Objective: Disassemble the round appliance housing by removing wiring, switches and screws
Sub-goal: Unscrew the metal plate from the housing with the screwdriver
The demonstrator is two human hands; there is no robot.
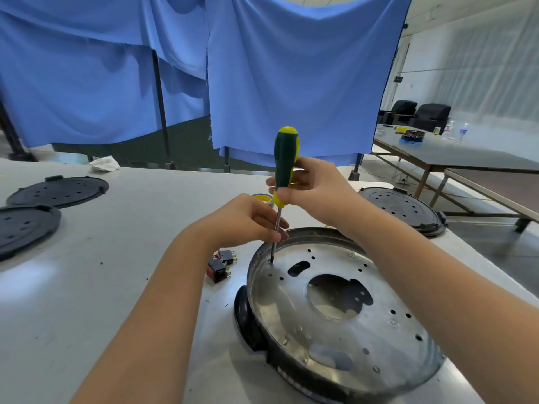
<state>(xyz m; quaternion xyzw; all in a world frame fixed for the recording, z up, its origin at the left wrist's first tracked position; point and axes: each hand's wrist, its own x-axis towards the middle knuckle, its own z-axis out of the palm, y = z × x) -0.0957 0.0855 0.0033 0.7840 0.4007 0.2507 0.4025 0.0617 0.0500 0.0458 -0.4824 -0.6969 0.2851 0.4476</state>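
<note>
The round metal housing [335, 339] lies on the white table in front of me, its shiny perforated base plate up and a black plastic part at its left rim. A green and yellow screwdriver [285, 158] stands nearly upright with its tip on a screw [271, 261] near the plate's far left edge. My right hand [315, 191] grips the lower part of the handle. My left hand [248, 220] pinches the steel shaft just above the rim. Two black switches [221, 263] lie on the table left of the housing.
Two black perforated round covers [58, 191] lie at the far left, and another round housing [405, 208] sits at the right rear. A yellow tape roll [262, 198] peeks out behind my left hand. Blue cloth hangs behind the table; further tables stand on the right.
</note>
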